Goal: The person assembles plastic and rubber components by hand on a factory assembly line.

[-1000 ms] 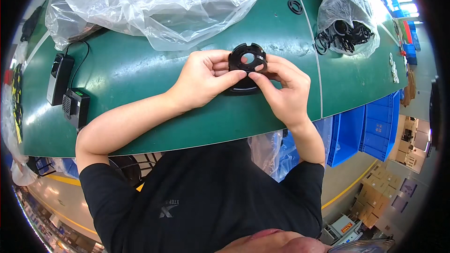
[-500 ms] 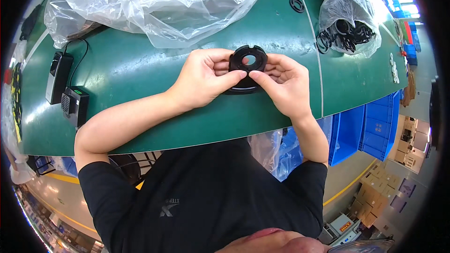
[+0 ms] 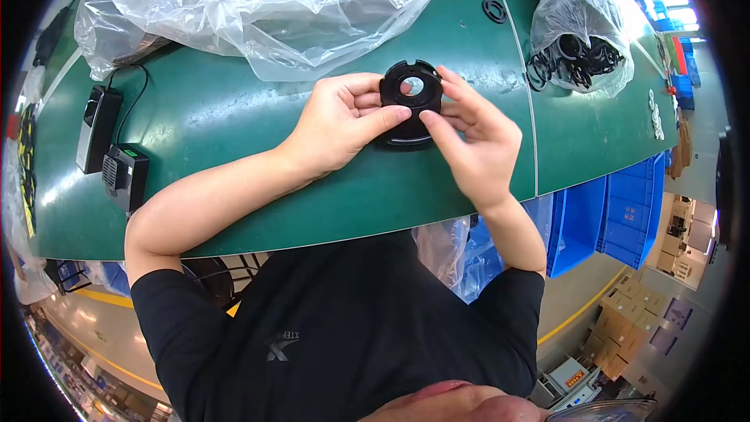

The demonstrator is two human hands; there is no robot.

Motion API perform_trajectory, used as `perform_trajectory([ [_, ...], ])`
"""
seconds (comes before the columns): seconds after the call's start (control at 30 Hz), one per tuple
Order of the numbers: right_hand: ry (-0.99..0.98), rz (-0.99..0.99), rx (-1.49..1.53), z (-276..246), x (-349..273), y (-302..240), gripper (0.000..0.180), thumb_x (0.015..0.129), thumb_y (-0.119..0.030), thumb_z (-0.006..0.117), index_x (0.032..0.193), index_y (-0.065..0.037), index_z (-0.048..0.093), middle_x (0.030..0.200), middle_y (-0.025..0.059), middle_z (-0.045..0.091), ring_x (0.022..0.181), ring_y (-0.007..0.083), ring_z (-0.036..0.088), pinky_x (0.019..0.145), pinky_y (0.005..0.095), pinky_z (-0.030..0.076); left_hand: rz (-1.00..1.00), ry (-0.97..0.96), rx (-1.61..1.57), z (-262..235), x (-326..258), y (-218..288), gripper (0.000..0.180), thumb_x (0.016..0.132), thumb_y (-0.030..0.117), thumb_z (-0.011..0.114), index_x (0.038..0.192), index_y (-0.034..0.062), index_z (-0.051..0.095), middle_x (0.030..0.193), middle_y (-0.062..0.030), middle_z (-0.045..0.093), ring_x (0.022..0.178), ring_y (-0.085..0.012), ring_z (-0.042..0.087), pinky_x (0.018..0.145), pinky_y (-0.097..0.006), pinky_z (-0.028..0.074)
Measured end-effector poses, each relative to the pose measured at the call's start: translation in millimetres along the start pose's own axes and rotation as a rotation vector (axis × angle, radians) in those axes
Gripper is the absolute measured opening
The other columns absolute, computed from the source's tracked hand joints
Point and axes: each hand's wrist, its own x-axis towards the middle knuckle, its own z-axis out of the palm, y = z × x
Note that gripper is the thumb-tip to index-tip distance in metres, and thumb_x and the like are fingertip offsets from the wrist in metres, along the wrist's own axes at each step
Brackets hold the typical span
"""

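Observation:
A notched black ring-shaped part (image 3: 395,94) with a round hole in its middle is held tilted up above the green table. My left hand (image 3: 340,121) grips its left side, thumb on the near face and fingers behind. At the right rim, my right hand (image 3: 476,129) pinches the same ring, its index finger raised along the edge and its thumb near the lower front. Just below the ring shows another round black part (image 3: 410,139) with a shiny rim, partly covered by the ring and thumbs; whether the two touch cannot be made out.
Clear plastic sheeting (image 3: 289,23) covers the far left of the green table (image 3: 258,211). Loose black rings (image 3: 494,10) lie at the far side, beside a plastic bag (image 3: 578,16) of more rings. A black device (image 3: 126,176) with a cable stands left. Blue crates (image 3: 629,211) are at the right.
The ring has tipped and shifted slightly toward the far side. My right index finger has risen along its rim, and my right thumb has moved a little away from the left thumb.

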Motion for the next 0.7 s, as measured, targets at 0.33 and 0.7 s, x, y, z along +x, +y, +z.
perform_trajectory([
  [0.33,-0.106,0.271,0.242,-6,6,-3,0.014,0.073,0.005,0.068,0.086,0.008,0.063,0.103,0.0155,0.064,0.082,0.0145,0.063,0.07,0.0245,0.053,0.027,-0.042,0.025,-1,-2,0,0.028,0.082,-0.002,0.061,0.109,-0.0068,0.057,0.1,-0.0108,0.063,0.091,-0.0134,0.06,0.082,-0.025,0.05],
  [0.7,-0.297,0.222,0.198,-16,8,0,0.01,0.073,0.004,0.066,0.083,0.006,0.064,0.094,0.0115,0.066,0.076,0.0125,0.062,0.067,0.0236,0.05,0.068,-0.071,0.157,4,-7,0,0.029,0.083,-0.001,0.059,0.112,-0.0074,0.056,0.104,-0.0106,0.063,0.095,-0.0133,0.06,0.084,-0.025,0.049],
])
